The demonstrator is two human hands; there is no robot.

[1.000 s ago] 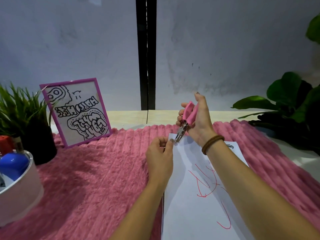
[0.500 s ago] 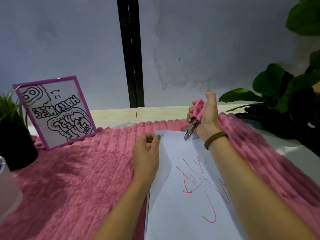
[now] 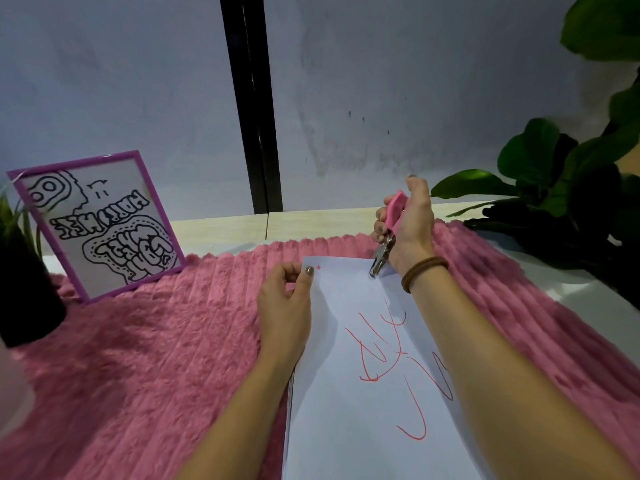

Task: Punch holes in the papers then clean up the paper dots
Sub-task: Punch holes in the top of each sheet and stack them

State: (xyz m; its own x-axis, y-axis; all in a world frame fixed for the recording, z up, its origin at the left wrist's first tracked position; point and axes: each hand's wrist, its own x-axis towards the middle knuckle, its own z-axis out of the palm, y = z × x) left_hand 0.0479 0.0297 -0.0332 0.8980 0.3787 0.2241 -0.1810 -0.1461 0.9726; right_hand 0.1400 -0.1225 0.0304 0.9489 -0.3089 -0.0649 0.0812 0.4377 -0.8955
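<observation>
Papers (image 3: 346,403), white and stacked, lie on a pink plush throw (image 3: 138,358), running from the near edge of the view to mid-table, with red pen scribbles across the top sheet. Layered edges show along the stack's left side, so there is more than one sheet, though the number cannot be counted. Thin and floppy, the sheets look light enough to slide on the pile and to buckle if lifted by the middle; a pinch at a corner or edge seems the safest hold. The left hand (image 3: 284,306) pinches the far left corner between thumb and curled fingers. One punched hole (image 3: 318,267) shows just beside that thumb. Farther right along the far edge, the right hand (image 3: 412,230) is wrapped around one pink-handled hole punch (image 3: 393,214), small and rigid, its metal nose at the paper's edge; whether it straddles the sheet cannot be told. No loose paper dots are visible. Beyond stand one purple-framed drawing (image 3: 100,223) at far left and a broad-leaved plant (image 3: 561,174) at far right
</observation>
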